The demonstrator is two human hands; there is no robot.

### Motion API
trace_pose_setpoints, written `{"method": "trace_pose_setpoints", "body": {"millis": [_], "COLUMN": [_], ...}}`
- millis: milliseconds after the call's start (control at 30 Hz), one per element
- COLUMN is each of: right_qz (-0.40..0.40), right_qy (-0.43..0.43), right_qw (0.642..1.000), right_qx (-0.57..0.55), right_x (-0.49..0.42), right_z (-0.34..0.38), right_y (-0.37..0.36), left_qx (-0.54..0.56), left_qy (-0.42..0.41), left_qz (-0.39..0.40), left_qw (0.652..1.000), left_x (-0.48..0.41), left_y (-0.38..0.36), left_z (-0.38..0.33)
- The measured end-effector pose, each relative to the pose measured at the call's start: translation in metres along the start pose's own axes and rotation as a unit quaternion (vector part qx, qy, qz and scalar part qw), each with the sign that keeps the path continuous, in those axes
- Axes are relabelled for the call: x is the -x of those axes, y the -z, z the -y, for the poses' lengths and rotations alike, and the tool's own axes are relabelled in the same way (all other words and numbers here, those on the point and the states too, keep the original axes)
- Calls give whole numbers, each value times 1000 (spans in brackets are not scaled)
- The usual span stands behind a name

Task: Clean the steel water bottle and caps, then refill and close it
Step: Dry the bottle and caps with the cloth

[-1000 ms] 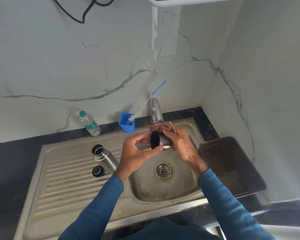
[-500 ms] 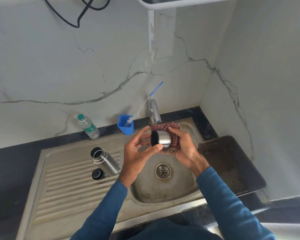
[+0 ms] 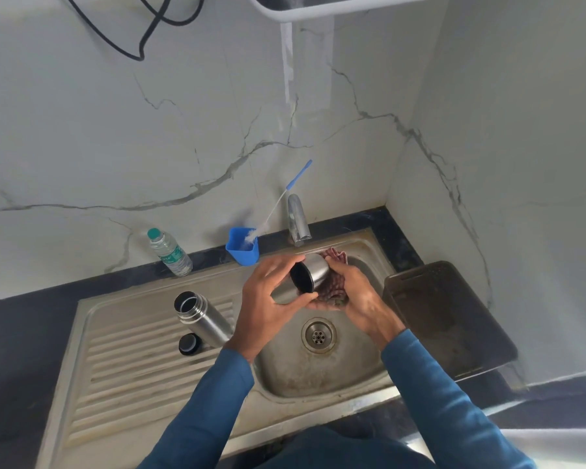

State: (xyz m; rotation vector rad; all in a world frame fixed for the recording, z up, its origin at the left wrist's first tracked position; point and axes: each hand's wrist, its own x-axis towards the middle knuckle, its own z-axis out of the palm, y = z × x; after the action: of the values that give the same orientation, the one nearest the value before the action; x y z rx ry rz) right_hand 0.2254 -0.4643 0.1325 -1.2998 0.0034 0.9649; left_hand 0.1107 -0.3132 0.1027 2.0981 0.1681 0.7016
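One bench [image 3: 21, 326]: dark stone, runs along the marble wall and carries the sink.
Sink [image 3: 142, 384]: steel, with a ribbed drainboard on the left, a basin with a round drain [image 3: 318, 335] on the right, and a tap [image 3: 298, 221] at the back rim.
Tray [image 3: 454, 319]: dark, lies on the bench just right of the basin.
Left hand [image 3: 264, 306]: over the basin, its fingers and thumb curled round the steel cap, grasping it near the open end.
Right hand [image 3: 356, 296]: over the basin, its fingers clenched on the cloth, pressing it against the steel cap.
Steel bottle [image 3: 203, 319]: stands on the drainboard with its mouth open, just left of the left wrist.
Plastic bottle [image 3: 170, 252]: clear with a green lid, on the bench by the wall.
Blue cup [image 3: 242, 247]: at the back edge of the sink, left of the tap.
Brush [image 3: 285, 198]: stands in the blue cup, bristles down, leaning right.
Steel cap [image 3: 315, 274]: held between both hands in front of the tap, tilted, dark inside facing left.
Cloth [image 3: 334, 287]: reddish, bunched between the right palm and the steel cap.
Black cap [image 3: 189, 344]: small, on the drainboard just beside the steel bottle's base.
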Motion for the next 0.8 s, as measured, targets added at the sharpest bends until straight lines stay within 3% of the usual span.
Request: {"method": "trace_pose_setpoints", "body": {"millis": [100, 367, 533, 667, 800], "right_qz": [-7, -46, -62, -82, -69], "right_qy": [-15, -19, -12, 43, 160], "right_qw": [1000, 998, 995, 986, 936], "right_qx": [-2, 40, 78, 139, 305], "right_x": [1, 6, 7, 10, 20], "right_z": [-4, -3, -2, 9, 21], "right_y": [1, 10, 14, 10, 1], "left_qx": [-41, -60, -187, -209, -148], "left_qy": [-25, 3, -34, -18, 15], "left_qz": [-6, 25, 59, 84, 79], "left_qw": [999, 998, 980, 974, 986], "left_x": [-3, -9, -13, -7, 1], "left_y": [1, 10, 14, 14, 9], "left_z": [5, 7, 2, 5, 0]}}
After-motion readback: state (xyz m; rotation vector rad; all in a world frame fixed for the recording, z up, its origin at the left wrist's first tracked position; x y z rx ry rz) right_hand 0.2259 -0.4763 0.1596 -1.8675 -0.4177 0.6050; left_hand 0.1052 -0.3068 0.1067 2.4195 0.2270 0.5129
